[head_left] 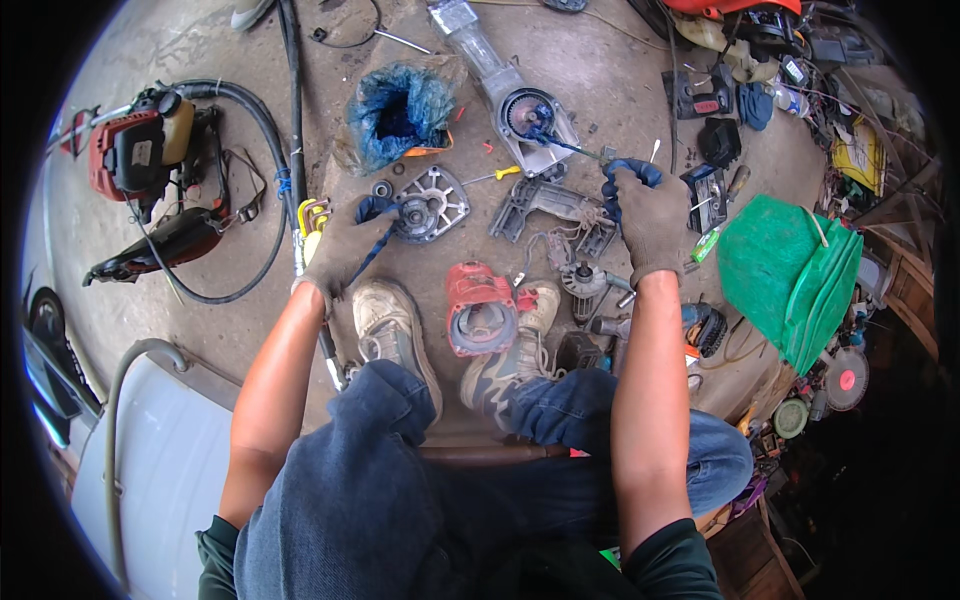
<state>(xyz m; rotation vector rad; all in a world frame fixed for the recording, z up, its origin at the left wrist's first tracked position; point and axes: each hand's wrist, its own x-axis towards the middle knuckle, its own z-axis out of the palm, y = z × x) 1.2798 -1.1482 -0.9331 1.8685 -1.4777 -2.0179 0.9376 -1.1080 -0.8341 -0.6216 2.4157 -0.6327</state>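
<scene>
Two gloved hands are seen. The left hand (345, 245) is rested on the round grey metal housing (430, 204), its fingers curled at the housing's left rim; whether it is truly clasped cannot be told. The right hand (645, 220) is closed around the handle of a screwdriver (570, 147). One screwdriver is held; its long axis runs from the fist at the right toward the far left, with the tip pointed into the round opening of the grey gear case (530, 115).

Two shoes are planted near the person, and one red motor cover (480, 310) lies between them. One blue bag (398, 108) sits far left of the gear case, and one green folded sheet (790, 275) lies at the right. One red engine unit (135, 150) is placed at the far left, well apart.

Bare concrete is left open between the engine unit and the left hand; the right side is crowded with parts up to the floor's edge.
</scene>
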